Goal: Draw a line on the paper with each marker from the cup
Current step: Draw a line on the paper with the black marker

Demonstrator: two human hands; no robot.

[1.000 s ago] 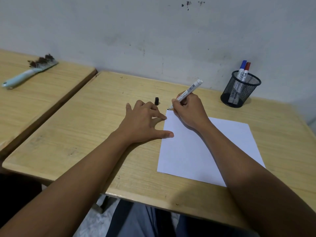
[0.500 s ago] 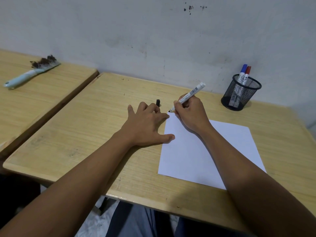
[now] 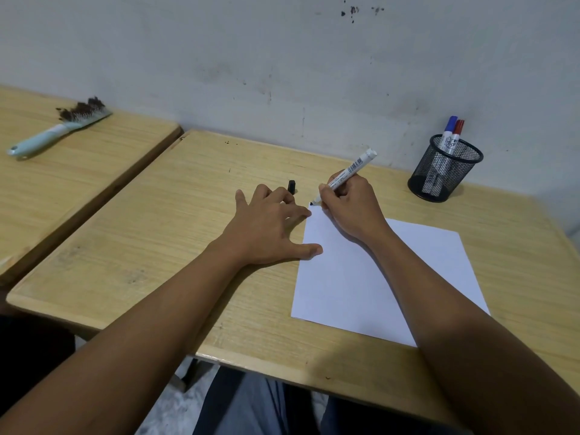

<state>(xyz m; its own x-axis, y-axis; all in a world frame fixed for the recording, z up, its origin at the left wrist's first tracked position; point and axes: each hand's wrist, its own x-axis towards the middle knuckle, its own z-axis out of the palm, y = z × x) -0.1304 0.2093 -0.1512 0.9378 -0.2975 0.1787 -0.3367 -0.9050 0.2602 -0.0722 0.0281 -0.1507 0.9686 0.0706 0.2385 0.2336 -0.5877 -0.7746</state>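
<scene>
A white sheet of paper (image 3: 370, 277) lies on the wooden desk (image 3: 157, 233). My right hand (image 3: 351, 205) grips a white marker (image 3: 348, 174), uncapped, with its black tip at the paper's far left corner. My left hand (image 3: 270, 227) lies flat with spread fingers, its thumb and index finger on the paper's left edge. The marker's black cap (image 3: 292, 186) lies on the desk just beyond my left fingers. A black mesh cup (image 3: 445, 167) at the back right holds a blue marker (image 3: 449, 130) and a red marker (image 3: 457, 133), both capped.
A second desk (image 3: 62, 171) stands to the left across a narrow gap, with a light-blue hairbrush (image 3: 59, 127) on it. A grey wall (image 3: 282, 58) runs right behind both desks. My legs show below the desk's near edge.
The marker's tip stays at the paper's far left corner and my left hand still rests on the edge. Only the view has shifted a little.
</scene>
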